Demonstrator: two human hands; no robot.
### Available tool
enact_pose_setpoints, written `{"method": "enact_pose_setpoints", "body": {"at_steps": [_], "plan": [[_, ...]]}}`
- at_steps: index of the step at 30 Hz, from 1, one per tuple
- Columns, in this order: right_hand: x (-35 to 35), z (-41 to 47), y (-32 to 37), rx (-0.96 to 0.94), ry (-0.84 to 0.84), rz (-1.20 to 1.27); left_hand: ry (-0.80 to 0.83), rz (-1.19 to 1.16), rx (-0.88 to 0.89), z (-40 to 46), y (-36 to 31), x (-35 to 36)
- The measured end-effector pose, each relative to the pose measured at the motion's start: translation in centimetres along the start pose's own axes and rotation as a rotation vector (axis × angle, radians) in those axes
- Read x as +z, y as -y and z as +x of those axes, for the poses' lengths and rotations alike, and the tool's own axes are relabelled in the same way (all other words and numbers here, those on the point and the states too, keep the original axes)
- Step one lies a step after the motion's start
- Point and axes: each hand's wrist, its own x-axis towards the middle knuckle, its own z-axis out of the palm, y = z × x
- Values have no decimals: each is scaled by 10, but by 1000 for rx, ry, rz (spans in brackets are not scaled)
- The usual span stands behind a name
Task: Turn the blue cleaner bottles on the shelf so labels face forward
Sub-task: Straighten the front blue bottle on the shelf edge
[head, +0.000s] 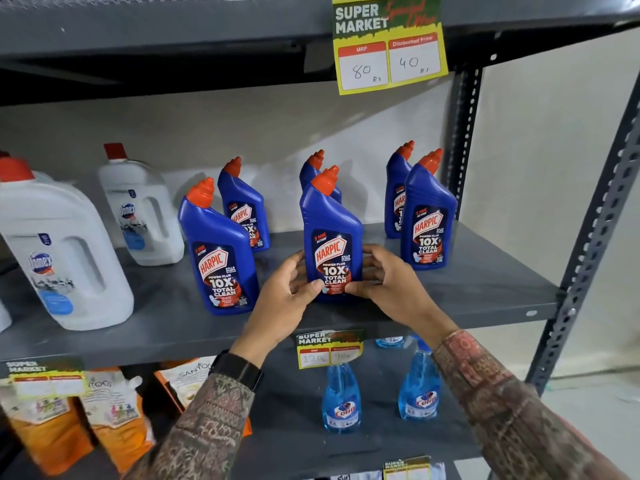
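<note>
While both hands (287, 299) (391, 289) clasp it | blue bottle (330, 230) upright | label forward

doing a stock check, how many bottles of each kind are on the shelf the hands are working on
Blue cleaner bottles with orange caps: 6, among them the front middle bottle in the grip of the left hand and right hand
White jugs with red caps: 2 fully seen, front jug and rear jug; a third is cut off at the left edge
Total: 8
</note>
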Motion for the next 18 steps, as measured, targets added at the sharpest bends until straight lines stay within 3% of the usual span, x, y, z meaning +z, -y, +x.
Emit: {"method": "enact_pose_setpoints", "body": {"at_steps": [18], "plan": [[1, -3, -4, -33, -11, -48, -56, 39, 29, -6, -2, 0]]}}
